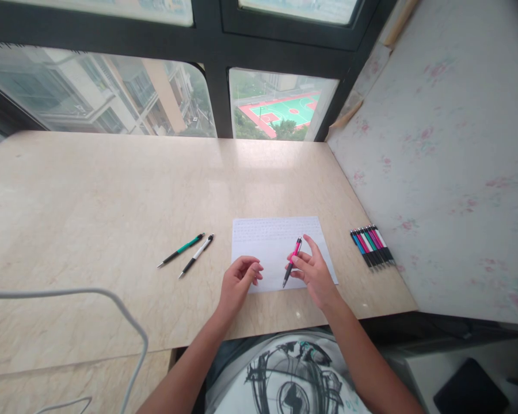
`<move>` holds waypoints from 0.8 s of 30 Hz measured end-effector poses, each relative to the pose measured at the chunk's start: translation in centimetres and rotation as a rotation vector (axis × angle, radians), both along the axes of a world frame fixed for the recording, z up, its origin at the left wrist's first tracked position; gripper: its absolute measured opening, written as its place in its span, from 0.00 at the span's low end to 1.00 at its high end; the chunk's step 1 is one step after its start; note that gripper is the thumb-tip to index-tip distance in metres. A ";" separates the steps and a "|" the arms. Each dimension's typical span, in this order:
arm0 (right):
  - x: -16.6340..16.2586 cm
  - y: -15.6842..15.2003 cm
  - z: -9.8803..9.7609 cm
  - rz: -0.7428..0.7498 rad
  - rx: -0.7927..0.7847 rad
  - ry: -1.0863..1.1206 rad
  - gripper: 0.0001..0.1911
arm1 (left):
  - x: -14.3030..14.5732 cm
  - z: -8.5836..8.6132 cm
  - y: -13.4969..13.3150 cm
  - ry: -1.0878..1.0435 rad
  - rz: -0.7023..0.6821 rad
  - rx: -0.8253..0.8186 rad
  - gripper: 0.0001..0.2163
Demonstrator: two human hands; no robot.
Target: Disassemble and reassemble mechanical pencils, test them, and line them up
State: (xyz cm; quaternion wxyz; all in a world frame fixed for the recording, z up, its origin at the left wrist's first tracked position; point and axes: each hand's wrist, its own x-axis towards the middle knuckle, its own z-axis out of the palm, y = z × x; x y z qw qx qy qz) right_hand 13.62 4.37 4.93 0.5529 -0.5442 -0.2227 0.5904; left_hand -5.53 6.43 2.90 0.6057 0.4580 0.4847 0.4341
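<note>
A pink and black click pen (292,261) is held in my right hand (314,276), its dark tip pointing down over the paper. My thumb and fingers close round its middle, while the index finger stretches upward. Under both hands lies a white sheet of paper (259,244), with lines of small writing across its upper part. My left hand (240,279) is over the sheet's lower left corner, its fingers loosely curled in with nothing visible in them. To the left, a green and black pen (181,250) and a white and black pen (197,256) lie slanted side by side.
Several pens (372,247) in mixed colours lie in a row at the right, near the flowered wall (453,172). A grey cable (90,291) loops across the left front of the marbled desk (112,195). Dark window frames (218,86) border its far edge.
</note>
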 end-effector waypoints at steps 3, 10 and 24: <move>0.7 -0.2 -0.3 -0.005 0.016 -0.027 0.44 | -0.3 -0.3 0.3 0.020 0.036 0.021 0.11; 2.1 -0.2 -0.7 -0.082 0.093 -0.088 0.36 | -0.1 -1.0 -0.1 0.049 -0.033 0.051 0.10; 2.6 0.0 -0.8 -0.147 0.164 -0.207 0.38 | -0.1 -2.1 -0.6 0.381 -0.192 0.302 0.09</move>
